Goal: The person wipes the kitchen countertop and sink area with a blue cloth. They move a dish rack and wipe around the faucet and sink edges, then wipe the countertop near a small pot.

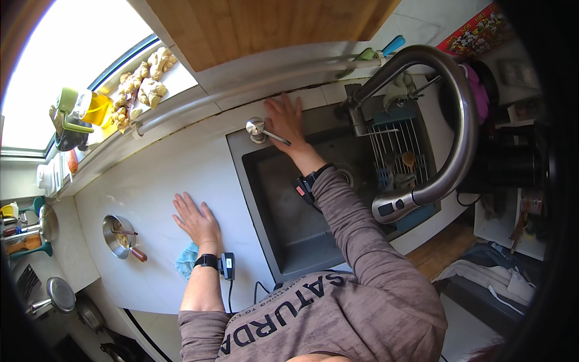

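My left hand (197,220) lies palm down on the white countertop (172,167), fingers apart, holding nothing. Under its wrist is a crumpled blue cloth (187,261). A small metal pot with a reddish handle (121,236) stands to its left, something pale inside. My right hand (286,121) is spread at the back rim of the dark sink (289,194), beside the chrome soap dispenser (257,130), whose spout reaches over the hand. Nothing shows in its grip; whether its palm rests on the surface I cannot tell. Both wrists wear black straps with small devices.
A large curved pull-down faucet (470,117) arches over the sink's right part, above a metal drying rack (398,149). Ginger roots (151,86) and a yellow container (97,108) line the windowsill. Utensils hang at the left, near a lidded pan (60,295). A wooden cabinet (271,27) overhangs the back.
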A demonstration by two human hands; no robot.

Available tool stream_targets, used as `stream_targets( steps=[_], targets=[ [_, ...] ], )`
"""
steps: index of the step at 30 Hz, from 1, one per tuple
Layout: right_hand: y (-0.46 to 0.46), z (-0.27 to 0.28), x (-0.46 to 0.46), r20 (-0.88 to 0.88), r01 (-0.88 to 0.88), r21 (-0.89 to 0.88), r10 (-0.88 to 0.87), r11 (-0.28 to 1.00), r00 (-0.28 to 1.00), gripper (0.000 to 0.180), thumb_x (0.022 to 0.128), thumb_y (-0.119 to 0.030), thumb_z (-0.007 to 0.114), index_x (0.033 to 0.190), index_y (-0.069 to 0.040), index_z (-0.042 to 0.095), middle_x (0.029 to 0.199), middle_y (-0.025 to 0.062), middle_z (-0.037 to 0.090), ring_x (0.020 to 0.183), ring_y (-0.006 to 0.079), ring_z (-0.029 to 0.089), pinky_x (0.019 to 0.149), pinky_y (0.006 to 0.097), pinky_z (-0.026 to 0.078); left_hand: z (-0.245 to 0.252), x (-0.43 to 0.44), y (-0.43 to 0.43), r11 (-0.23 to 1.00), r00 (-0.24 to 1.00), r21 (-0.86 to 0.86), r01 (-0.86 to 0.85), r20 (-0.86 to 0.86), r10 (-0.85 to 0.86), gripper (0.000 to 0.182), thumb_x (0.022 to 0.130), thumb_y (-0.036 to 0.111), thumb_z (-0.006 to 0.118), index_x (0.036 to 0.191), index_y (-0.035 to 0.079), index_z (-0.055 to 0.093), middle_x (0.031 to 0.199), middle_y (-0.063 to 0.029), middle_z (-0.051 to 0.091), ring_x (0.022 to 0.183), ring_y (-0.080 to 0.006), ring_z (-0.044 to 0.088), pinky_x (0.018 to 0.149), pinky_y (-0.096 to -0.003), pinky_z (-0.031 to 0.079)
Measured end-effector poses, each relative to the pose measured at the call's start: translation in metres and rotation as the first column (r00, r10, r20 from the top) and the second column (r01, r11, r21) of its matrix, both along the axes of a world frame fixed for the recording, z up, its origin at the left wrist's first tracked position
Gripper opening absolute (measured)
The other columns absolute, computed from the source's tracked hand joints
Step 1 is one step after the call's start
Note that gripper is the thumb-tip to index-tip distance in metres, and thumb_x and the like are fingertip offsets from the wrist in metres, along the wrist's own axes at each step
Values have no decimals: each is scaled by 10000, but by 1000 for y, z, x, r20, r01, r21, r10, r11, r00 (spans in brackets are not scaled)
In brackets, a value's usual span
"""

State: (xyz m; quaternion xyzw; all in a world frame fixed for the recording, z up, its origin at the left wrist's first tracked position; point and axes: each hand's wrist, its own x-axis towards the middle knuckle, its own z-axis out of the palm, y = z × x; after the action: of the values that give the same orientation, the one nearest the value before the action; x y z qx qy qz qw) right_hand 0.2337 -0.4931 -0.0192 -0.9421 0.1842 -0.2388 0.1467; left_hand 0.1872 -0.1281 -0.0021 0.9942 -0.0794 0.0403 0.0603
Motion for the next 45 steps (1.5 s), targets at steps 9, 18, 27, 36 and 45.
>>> stream_targets(
  steps=[9,18,27,36,45],
  targets=[
    [0,11,0,-93,33,-55,-38,998,995,465,905,-214,602,1358,-115,583,1398,53,562,1440,357,372,1195,660,163,0,0,1,1000,1000,0,-7,-3,7,630,1011,276,491,1586,91,311,1693,-118,203,1568,-288,158,1246,-538,75],
    [4,9,-1,-136,25,-27,-28,999,990,467,921,-215,576,1375,-104,562,1442,58,530,1447,362,359,1194,646,187,5,-1,-2,1000,1000,2,-4,-20,4,632,1012,276,489,1586,85,308,1691,-130,202,1566,-297,163,1246,-537,74],
    [2,-7,-3,-89,-37,-4,36,999,995,467,925,-181,566,1383,-98,540,1444,75,502,1457,373,330,1183,639,208,3,-1,-2,1000,1000,1,-2,-15,2,640,1011,285,497,1588,86,303,1691,-131,201,1569,-295,151,1247,-539,67],
    [6,-3,-2,-58,-17,-7,16,1000,998,474,913,-177,586,1377,-95,534,1460,81,486,1458,380,329,1191,632,196,2,0,-1,1000,1000,-9,-11,-25,10,635,1009,285,491,1585,88,312,1690,-132,203,1568,-296,154,1247,-537,67],
    [3,-3,2,-66,105,-25,-107,994,992,459,899,-179,596,1351,-114,560,1399,66,554,1421,377,374,1164,661,217,3,-1,-2,1000,1000,1,-8,-25,8,637,1013,292,486,1588,86,308,1694,-127,192,1569,-294,153,1247,-537,66]
  ],
)
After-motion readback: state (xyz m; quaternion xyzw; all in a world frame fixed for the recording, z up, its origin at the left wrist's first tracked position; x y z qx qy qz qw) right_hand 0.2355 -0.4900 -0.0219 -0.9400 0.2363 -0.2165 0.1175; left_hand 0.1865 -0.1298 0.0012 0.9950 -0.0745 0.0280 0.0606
